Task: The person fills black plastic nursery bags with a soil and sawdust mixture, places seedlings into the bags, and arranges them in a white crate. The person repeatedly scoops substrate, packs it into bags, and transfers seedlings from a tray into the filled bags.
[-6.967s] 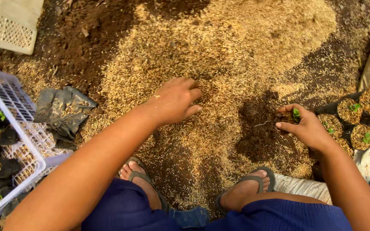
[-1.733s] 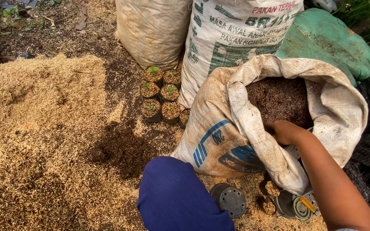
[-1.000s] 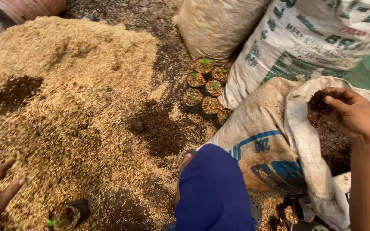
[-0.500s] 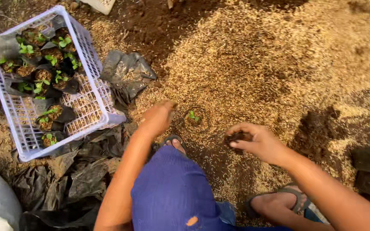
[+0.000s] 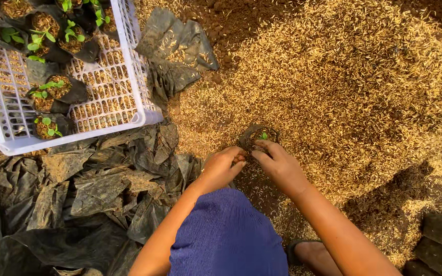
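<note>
Both hands now closed in on the small black seedling bag (image 5: 258, 137), centre of frame, sitting on the rice-husk pile (image 5: 364, 87). Half a second back the left hand was stretched flat toward it and the right hand carried a pinch of dark soil off to the side; now meeting at the bag rim. Reads as soil going in around the green sprout (image 5: 264, 136), i.e. filling step in progress, bag not yet moved to the crate.

Left hand (image 5: 222, 166): fingers curled together, tips at the bag's lower-left edge, apparently pinching the rim or some soil; cannot tell which. Right hand (image 5: 278, 163): fingers bunched, tips touching the rim at the lower right.

White plastic crate (image 5: 129, 66), upper left, partly cut off by the frame, holds several filled bags with seedlings. Heap of empty black bags (image 5: 93, 189) lower left. More filled bags at the lower right corner (image 5: 435, 240), cropped.

Hidden: bag's soil level, masked by fingers and shadow. Blue-clad knee (image 5: 228, 235) covers the ground below the hands.
</note>
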